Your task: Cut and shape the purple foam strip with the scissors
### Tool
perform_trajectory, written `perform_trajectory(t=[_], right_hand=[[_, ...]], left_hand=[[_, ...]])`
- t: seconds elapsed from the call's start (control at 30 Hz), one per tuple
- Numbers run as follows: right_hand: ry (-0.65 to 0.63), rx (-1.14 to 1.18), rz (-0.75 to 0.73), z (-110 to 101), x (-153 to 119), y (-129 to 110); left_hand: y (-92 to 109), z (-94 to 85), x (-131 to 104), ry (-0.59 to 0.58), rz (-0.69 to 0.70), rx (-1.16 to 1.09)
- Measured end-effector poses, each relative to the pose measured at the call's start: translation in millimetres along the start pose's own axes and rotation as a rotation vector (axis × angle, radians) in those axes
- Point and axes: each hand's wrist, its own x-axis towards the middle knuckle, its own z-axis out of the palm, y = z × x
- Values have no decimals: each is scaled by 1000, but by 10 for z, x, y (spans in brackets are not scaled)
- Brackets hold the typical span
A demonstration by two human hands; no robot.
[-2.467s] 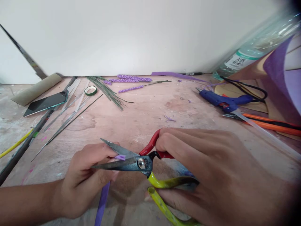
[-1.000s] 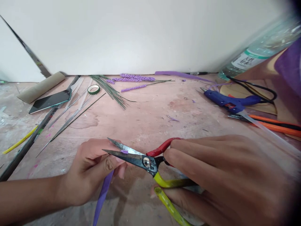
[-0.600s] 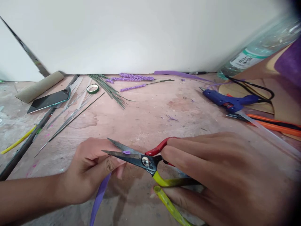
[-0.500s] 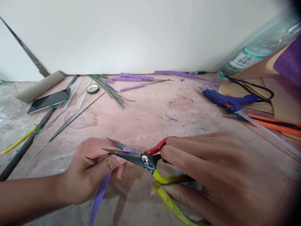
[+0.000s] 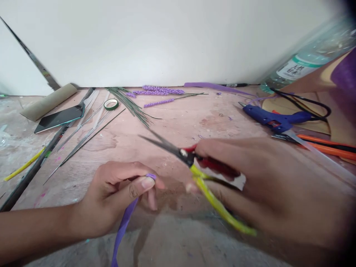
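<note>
Between thumb and forefinger, my left hand (image 5: 119,196) pinches a purple strip (image 5: 124,226). A short end of it pokes out above the thumbnail, and the long part hangs below the hand. My right hand (image 5: 267,185) grips a pair of scissors (image 5: 191,163) with yellow and red handles. Their dark blades are parted, point up and left, and stand clear of the strip, above and to the right of my left hand. Motion blurs the right hand a little.
Purple flower stems (image 5: 161,91), green wires (image 5: 130,105) and a tape roll (image 5: 111,104) lie along the back. At left are a phone (image 5: 59,118) and a cardboard tube (image 5: 50,102). A blue glue gun (image 5: 278,116) and a plastic bottle (image 5: 299,66) are at right.
The scissors have lifted up and right, away from the purple strip that was between their blades. My left hand keeps its pinch and has hardly moved.
</note>
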Motion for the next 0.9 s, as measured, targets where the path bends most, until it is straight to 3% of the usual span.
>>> perform_trajectory(t=[0.13,0.37,0.53,0.77,0.9], right_hand=[[-28,-167,124,8,202,254],[-126,-487,330,205,343,745],[-79,-553,421,202,392,1009],[-71,-574,416,70,339,1093],[-54,-574,421,25,344,1069]], left_hand=[[-47,4,-28,2,-19,-84],[-43,-4,-28,-32,68,-79],[-25,-16,27,-34,191,-4],[50,-39,2,-101,284,125],[79,-54,57,75,282,244]])
